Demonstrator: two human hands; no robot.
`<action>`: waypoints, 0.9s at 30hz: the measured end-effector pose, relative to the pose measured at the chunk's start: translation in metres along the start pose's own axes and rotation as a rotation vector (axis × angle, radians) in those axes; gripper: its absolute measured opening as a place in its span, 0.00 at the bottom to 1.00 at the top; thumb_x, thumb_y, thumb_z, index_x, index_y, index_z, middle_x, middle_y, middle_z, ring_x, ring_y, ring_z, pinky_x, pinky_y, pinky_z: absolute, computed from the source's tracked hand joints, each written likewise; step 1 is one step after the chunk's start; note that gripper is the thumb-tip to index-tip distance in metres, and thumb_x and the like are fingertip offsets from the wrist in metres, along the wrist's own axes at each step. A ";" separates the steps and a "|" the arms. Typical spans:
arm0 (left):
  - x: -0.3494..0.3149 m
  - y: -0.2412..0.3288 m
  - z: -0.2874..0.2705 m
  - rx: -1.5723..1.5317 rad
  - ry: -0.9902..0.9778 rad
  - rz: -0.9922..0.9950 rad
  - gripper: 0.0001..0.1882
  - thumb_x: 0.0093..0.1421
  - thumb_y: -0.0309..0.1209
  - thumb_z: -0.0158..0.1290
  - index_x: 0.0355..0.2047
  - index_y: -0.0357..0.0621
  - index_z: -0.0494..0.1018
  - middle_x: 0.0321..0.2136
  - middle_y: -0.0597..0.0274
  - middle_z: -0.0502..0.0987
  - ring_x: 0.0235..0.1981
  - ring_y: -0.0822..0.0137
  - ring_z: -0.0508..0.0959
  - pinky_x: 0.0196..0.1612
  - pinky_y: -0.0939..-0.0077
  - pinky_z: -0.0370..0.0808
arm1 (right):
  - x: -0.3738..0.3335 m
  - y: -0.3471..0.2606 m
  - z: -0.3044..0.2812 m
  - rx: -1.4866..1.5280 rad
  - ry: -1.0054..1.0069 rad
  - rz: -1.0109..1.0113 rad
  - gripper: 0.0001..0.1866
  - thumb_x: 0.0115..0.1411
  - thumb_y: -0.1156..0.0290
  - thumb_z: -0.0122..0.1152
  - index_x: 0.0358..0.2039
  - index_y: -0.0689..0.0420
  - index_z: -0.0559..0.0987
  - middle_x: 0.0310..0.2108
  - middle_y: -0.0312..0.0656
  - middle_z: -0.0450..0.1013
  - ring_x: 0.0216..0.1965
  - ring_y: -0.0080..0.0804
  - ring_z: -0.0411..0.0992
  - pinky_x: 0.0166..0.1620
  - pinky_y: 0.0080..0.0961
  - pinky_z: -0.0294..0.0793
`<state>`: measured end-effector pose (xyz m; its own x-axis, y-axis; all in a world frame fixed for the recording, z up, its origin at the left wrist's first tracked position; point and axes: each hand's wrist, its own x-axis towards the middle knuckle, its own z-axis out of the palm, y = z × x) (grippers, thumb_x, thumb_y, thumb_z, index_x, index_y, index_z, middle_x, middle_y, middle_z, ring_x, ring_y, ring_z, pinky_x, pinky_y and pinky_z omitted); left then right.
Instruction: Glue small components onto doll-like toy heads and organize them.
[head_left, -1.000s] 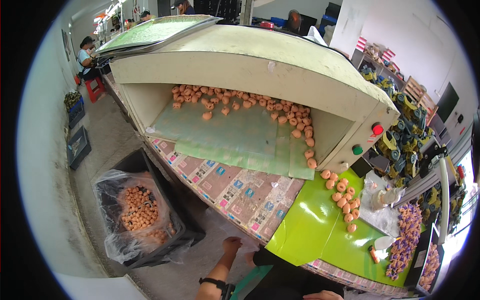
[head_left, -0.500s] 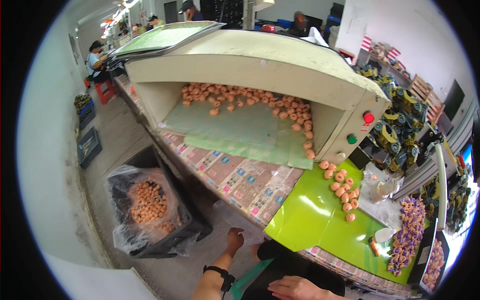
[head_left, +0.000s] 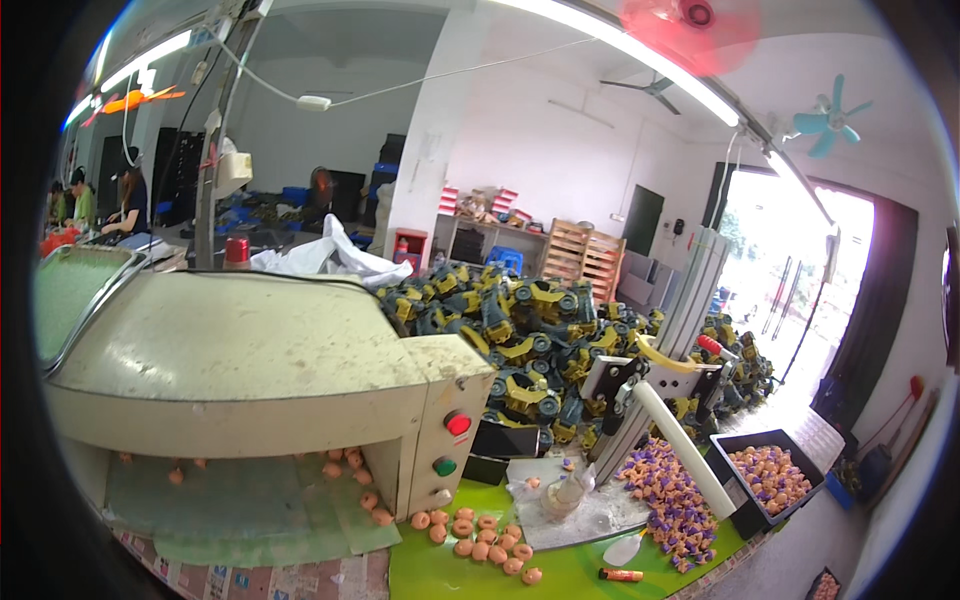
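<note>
Neither of my hands shows in the head view now. Small peach-coloured, hollow round pieces [head_left: 483, 535] lie in a loose group on the bright green sheet [head_left: 430, 575]. To their left stands a cream machine [head_left: 240, 360] with a wide opening; more round pieces [head_left: 357, 465] lie inside it on a pale green belt [head_left: 240, 505]. Right of the group is a metal plate [head_left: 620, 515] bearing a pale, plastic-wrapped fixture [head_left: 565, 495]. Beyond it spreads a heap of purple-and-peach pieces [head_left: 668, 500]. A white squeeze bottle [head_left: 622, 549] and a small orange-and-black tube [head_left: 620, 575] lie in front.
A press with a long white lever [head_left: 685, 450] rises over the heap. A black bin [head_left: 722, 477] at the right holds more pieces. Yellow-and-grey toy vehicles [head_left: 540, 335] are piled behind. Red [head_left: 457, 423] and green [head_left: 444, 466] buttons sit on the machine's end. People [head_left: 130, 205] work far left.
The view has swung up and to the right. Both my hands and the black crate of pieces at lower left have left it; the doorway and ceiling fans have come in.
</note>
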<state>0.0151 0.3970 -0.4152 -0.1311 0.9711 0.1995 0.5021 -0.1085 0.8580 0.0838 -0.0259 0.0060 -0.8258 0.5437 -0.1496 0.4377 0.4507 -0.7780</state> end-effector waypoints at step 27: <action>-0.390 0.292 -0.410 -1.057 -0.031 -0.456 0.11 0.60 0.33 0.54 0.37 0.37 0.73 0.36 0.60 0.75 0.41 0.65 0.74 0.46 0.71 0.71 | 0.057 0.035 0.038 0.999 0.014 -0.210 0.40 0.64 0.42 0.45 0.67 0.57 0.53 0.62 0.49 0.58 0.63 0.38 0.55 0.64 0.36 0.53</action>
<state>-0.1374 -0.1002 -0.0483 -0.0879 0.9690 -0.2308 -0.5559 0.1445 0.8186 0.0386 -0.0064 -0.0531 -0.8449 0.5326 0.0503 -0.2169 -0.2552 -0.9423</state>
